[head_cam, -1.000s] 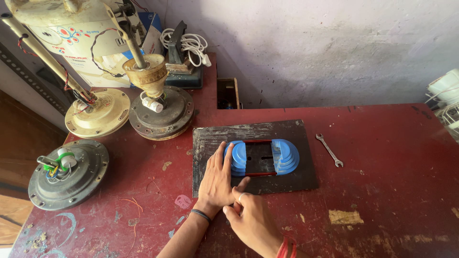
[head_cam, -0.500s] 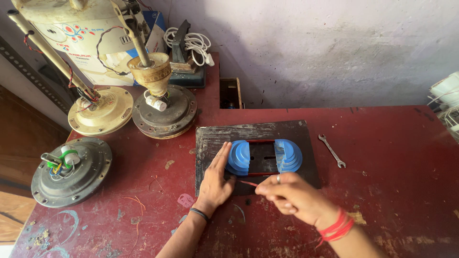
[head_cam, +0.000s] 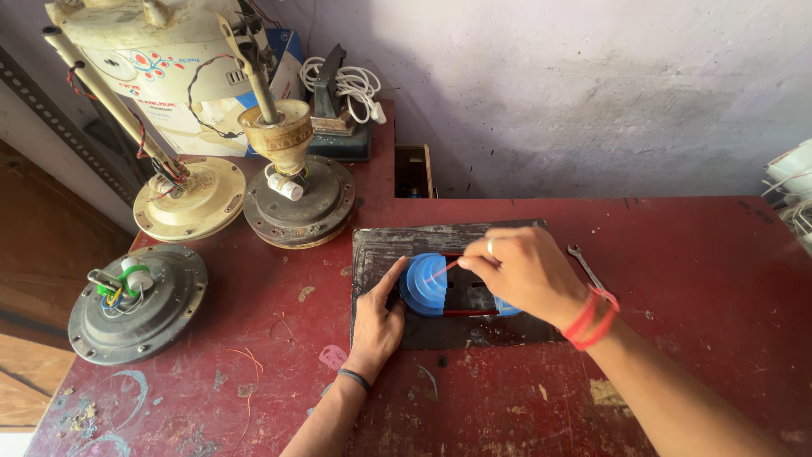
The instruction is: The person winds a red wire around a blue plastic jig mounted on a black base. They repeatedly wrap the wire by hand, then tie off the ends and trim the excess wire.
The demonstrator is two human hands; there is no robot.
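Broadly, our red workbench carries a dark board at centre, with three fan motors toward ten o'clock. On the board sits a blue stepped plastic former, light and stiff by our judgement, best steadied at its rim. Our left hand presses flat against its nine o'clock edge, fingers spread. Our right hand pinches together on a thin copper wire, which looks springy and easily kinked.
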